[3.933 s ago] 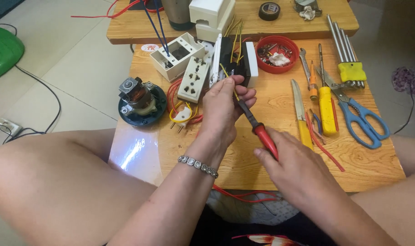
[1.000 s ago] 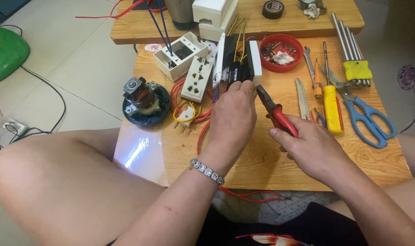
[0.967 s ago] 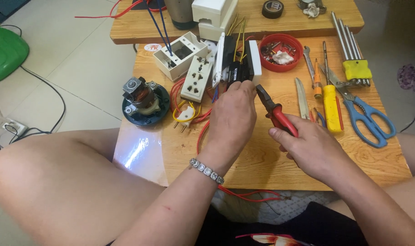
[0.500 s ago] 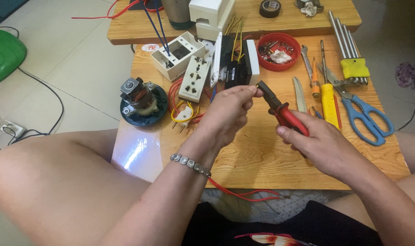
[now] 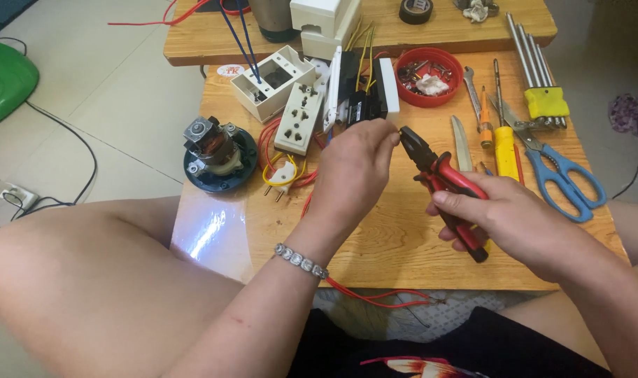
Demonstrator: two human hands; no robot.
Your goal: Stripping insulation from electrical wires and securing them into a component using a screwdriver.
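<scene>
Over the low wooden desk both hands are up in the air, meeting roughly in the middle. The right hand is wrapped tight around the red and black handles of the pliers, and the dark nose points up and left toward the other hand. The left hand has its fingers pinched together right at the plier tip, looks like something thin is held there, but it's too small to make out, can't tell what it is. There's a beaded bracelet on that wrist.

Just behind the left hand sits a white switch unit with black parts and yellow wires sticking up. Left of that is a white socket plate, and further back an open white box. A small plug with yellow and red wires lies near the front of the socket plate. A motor on a dark round base sits at the desk's left edge.

To the right: red bowl of small bits, a yellow screwdriver, blue scissors, and a set of metal rods in a yellow holder. A red wire hangs off the near edge
</scene>
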